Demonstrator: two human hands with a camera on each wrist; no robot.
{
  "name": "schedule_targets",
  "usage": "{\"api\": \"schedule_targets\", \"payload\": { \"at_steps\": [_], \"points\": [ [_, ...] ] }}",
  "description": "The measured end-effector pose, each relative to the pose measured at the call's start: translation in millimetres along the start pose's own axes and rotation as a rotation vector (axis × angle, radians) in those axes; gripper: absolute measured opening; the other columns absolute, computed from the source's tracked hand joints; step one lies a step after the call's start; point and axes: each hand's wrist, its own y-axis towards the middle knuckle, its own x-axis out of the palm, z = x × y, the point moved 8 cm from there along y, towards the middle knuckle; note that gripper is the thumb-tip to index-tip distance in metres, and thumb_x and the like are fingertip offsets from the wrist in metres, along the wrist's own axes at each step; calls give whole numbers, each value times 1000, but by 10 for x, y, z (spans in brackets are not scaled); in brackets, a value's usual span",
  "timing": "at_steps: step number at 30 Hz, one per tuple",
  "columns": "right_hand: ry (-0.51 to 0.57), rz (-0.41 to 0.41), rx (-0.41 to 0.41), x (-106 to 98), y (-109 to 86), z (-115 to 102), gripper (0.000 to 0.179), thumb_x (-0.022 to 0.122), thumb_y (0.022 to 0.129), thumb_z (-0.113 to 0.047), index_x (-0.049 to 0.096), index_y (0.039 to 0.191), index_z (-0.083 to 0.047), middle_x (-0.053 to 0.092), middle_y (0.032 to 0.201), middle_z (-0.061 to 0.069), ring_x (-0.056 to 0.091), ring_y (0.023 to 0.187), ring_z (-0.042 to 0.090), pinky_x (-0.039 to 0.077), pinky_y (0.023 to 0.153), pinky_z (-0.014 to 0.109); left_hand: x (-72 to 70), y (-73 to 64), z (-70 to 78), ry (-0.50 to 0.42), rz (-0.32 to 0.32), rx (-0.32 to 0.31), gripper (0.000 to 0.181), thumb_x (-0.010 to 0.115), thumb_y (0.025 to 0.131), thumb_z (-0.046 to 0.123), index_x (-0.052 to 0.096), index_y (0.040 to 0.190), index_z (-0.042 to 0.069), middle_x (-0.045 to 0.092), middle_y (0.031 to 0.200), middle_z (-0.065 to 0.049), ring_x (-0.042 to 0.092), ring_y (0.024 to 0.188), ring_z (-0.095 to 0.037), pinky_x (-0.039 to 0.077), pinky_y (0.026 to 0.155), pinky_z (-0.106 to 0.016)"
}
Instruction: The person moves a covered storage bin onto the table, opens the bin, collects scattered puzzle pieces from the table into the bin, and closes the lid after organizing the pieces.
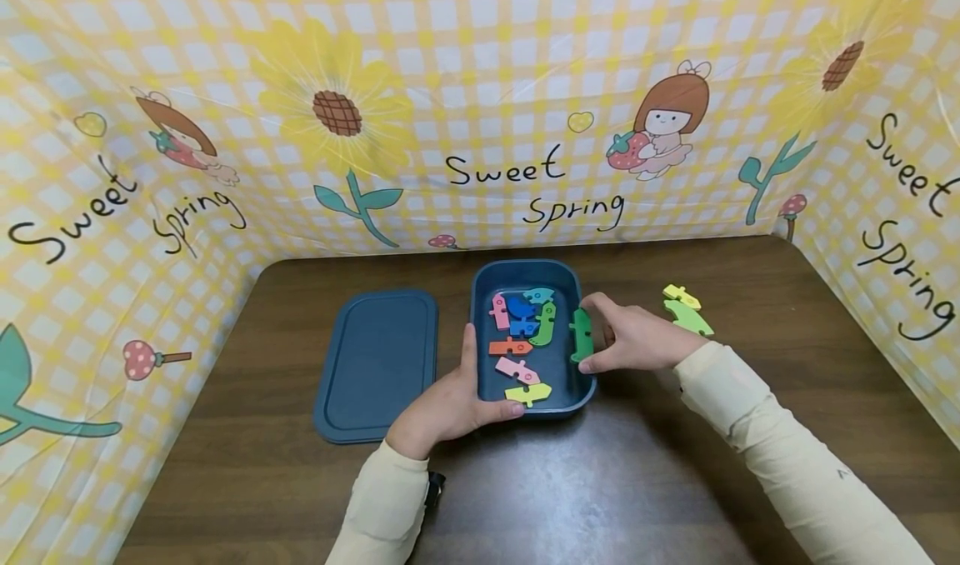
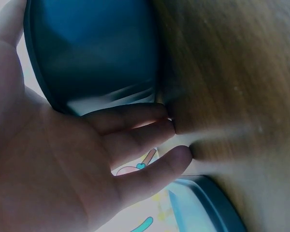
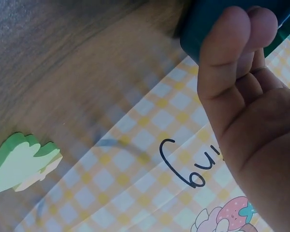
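A dark blue rectangular box (image 1: 558, 373) stands uncovered with several colourful notched puzzle pieces inside, among them an orange piece (image 1: 510, 346), a blue piece (image 1: 521, 307) and a yellow piece (image 1: 528, 394). My left hand (image 1: 450, 402) rests against the box's near left corner, thumb at the front rim and straight fingers along the left side. In the left wrist view its fingers (image 2: 140, 121) lie extended beside the box wall. At the right rim, my right hand (image 1: 633, 336) pinches a dark green puzzle piece (image 1: 581, 336) between thumb and fingers, holding it upright.
Left of the box lies its dark blue lid (image 1: 382, 365), flat on the brown wooden table (image 1: 247, 465). A light green piece (image 1: 688, 318) and a yellow piece (image 1: 681, 296) lie on the table beyond my right hand. Checked cloth (image 1: 495, 90) walls in the back and sides.
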Motion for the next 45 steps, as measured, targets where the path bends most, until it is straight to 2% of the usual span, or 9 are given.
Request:
{"api": "schedule_targets", "payload": {
  "at_steps": [19, 30, 35, 38, 45],
  "points": [
    [-86, 1, 40, 14, 129, -65, 89, 82, 81, -50, 34, 146, -11, 59, 88, 6, 57, 79, 22, 49, 69, 37, -5, -18, 18, 2, 3, -7, 131, 77, 83, 58, -22, 159, 20, 44, 149, -22, 60, 112, -33, 48, 96, -52],
    [-175, -30, 50, 10, 172, -66, 90, 81, 81, -53, 36, 148, -14, 59, 85, 6, 57, 77, 22, 48, 65, 37, 3, 3, -16, 8, 2, -10, 131, 77, 82, 60, -22, 159, 22, 42, 151, -22, 59, 113, -33, 49, 94, -51],
    [-245, -39, 50, -3, 177, -92, 91, 79, 81, -57, 36, 149, -15, 62, 97, 7, 58, 86, 23, 51, 73, 40, 4, 1, -24, 1, -2, -12, 132, 77, 82, 60, -23, 159, 21, 37, 155, -21, 57, 115, -34, 47, 97, -52],
    [-265, -50, 59, -2, 181, -101, 91, 78, 81, -58, 36, 149, -15, 62, 107, 8, 58, 92, 25, 52, 79, 43, 1, 0, -27, 2, 0, -14, 131, 77, 82, 60, -22, 159, 21, 39, 153, -22, 58, 115, -34, 47, 96, -52],
    [-274, -80, 89, 1, 198, -97, 91, 78, 81, -56, 33, 150, -15, 62, 109, 8, 58, 92, 25, 52, 80, 43, -2, 3, -18, 2, 2, -10, 132, 77, 82, 61, -22, 159, 22, 43, 150, -22, 60, 111, -32, 49, 93, -51]
  ]
}}
